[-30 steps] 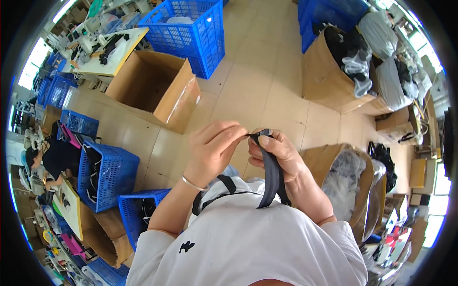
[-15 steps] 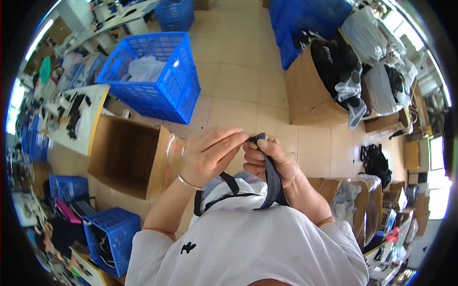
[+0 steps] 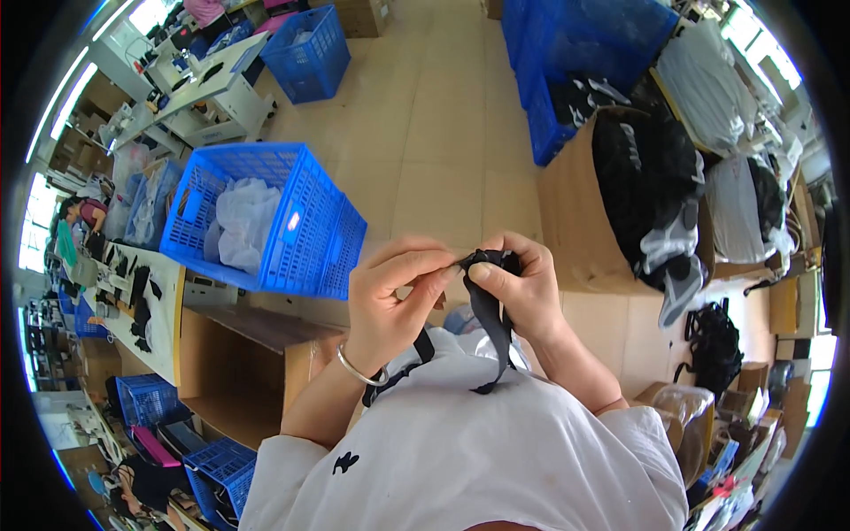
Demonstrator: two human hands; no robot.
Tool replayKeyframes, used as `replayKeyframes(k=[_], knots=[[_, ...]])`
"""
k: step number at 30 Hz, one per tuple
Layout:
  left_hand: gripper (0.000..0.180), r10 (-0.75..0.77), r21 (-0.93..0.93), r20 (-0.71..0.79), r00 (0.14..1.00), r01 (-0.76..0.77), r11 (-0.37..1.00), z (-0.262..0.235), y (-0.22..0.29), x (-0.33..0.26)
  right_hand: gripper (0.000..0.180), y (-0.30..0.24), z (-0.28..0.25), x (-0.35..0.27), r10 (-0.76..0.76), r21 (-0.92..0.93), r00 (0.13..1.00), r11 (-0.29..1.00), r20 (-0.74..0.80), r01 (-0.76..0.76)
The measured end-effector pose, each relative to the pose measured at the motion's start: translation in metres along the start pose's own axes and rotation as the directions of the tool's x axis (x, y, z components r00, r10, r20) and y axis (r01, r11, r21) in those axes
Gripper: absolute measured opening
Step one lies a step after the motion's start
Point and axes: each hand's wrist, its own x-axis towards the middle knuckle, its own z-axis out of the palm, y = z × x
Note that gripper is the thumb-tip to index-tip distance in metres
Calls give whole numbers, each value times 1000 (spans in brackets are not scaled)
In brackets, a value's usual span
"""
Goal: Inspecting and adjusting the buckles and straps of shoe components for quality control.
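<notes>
In front of my chest, my right hand (image 3: 531, 288) is closed around a black fabric strap (image 3: 491, 320), thumb on top. The strap's upper end is bunched at the fingers, and its loose tail hangs down against my white shirt. My left hand (image 3: 390, 288) meets that bunched end from the left, thumb and forefinger pinched together. Whatever sits between those fingertips is too small to make out. A silver bangle (image 3: 359, 366) circles my left wrist. Another black strap (image 3: 425, 343) shows below my hands, next to some pale plastic.
Left of me are an open cardboard box (image 3: 232, 367), a blue crate (image 3: 310, 212) with white plastic inside, and a worktable (image 3: 164, 327). To the right stands a carton (image 3: 567, 208) full of black items; a black bag (image 3: 711, 345) lies on the floor. Other people work at the left.
The view has shifted, so the crates and boxes sit lower. My right hand has turned and folded over the strap's upper end; the left still pinches beside it.
</notes>
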Motion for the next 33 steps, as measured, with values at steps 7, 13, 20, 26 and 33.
replayKeyframes(k=[7, 13, 20, 26, 33], knots=[[10, -127, -169, 12, 992, 128, 977, 15, -50, 124, 17, -20, -53, 132, -61, -48, 998, 997, 35, 62], [10, -132, -249, 29, 991, 135, 959, -9, -112, 234, 17, -18, -67, 255, -98, -256, 995, 962, 11, 97], [16, 189, 197, 15, 982, -188, 962, -73, -174, 374, 19, -17, -61, 419, -261, -386, 965, 888, 27, 251], [28, 414, 357, -17, 910, -381, 853, -113, -220, 485, 11, -8, -59, 559, -469, -264, 866, 825, 175, 500], [31, 468, 507, -131, 874, -347, 789, -152, -285, 597, 18, 15, -57, 727, -428, 97, 851, 903, 304, 419]])
